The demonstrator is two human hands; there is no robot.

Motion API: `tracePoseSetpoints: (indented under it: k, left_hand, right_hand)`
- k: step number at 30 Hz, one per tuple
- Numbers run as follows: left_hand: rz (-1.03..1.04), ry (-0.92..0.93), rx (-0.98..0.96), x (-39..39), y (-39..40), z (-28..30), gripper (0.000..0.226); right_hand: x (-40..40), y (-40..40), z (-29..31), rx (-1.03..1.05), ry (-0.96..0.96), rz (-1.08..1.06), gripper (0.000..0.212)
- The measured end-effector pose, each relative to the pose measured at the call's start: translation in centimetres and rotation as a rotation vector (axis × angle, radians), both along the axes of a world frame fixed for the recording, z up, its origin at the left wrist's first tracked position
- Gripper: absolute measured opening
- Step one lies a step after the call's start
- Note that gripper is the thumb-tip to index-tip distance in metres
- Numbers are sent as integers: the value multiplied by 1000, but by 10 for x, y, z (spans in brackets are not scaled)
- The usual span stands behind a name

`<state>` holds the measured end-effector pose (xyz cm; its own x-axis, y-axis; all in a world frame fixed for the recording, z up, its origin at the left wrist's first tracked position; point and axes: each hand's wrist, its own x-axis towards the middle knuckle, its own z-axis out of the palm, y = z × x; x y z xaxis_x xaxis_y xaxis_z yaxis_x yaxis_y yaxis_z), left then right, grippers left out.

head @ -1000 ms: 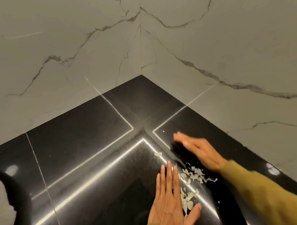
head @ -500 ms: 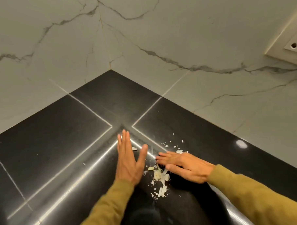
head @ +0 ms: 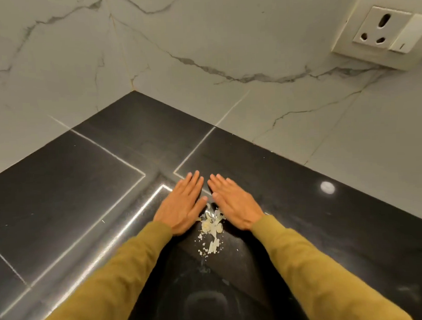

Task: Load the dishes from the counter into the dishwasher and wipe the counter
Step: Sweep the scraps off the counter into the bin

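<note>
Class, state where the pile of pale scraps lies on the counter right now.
In the head view, the scraps lie on the black counter, between the left hand and right hand, near their wrists.

Single head view, close above, angled down toward the counter (head: 68, 190) corner.

Now lying flat and splayed side by side on the black worktop (head: 329, 227), left hand (head: 183, 207) and right hand (head: 233, 207), fingertips nearly meeting in a wedge, where a second ago the left sat near the body and the right was sweeping farther out. Pale scraps (head: 211, 226), scattered before, now gathering into a tighter heap between the two palms. Wall socket (head: 388, 28) coming into view at upper right.
</note>
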<state>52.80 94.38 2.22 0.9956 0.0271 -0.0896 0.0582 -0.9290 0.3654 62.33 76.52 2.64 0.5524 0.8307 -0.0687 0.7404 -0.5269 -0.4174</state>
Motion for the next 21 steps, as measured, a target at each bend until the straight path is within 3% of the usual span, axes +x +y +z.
tracePoseSetpoints:
  k: [6,10,13,16,21]
  left_hand:
    - [9,9,-97,-54,-39,3,64]
    - [28,-38,-328,-96,-61,10,70]
    - [119,-53,-463,-98,-51,17,75]
    - [188,-93,-361,-63,-27,15,73]
    - [83,1,2,-34,-24,0,67]
  right_hand:
    - [-50,-24,5,47,127,37,56]
    - [-77,-50,19,45,297,80,51]
    - [-67,-68,40,70,346,-78,53]
    - [-31,-72,39,137,296,-325,58]
    - [-27,-43,0,-54,31,-244,60]
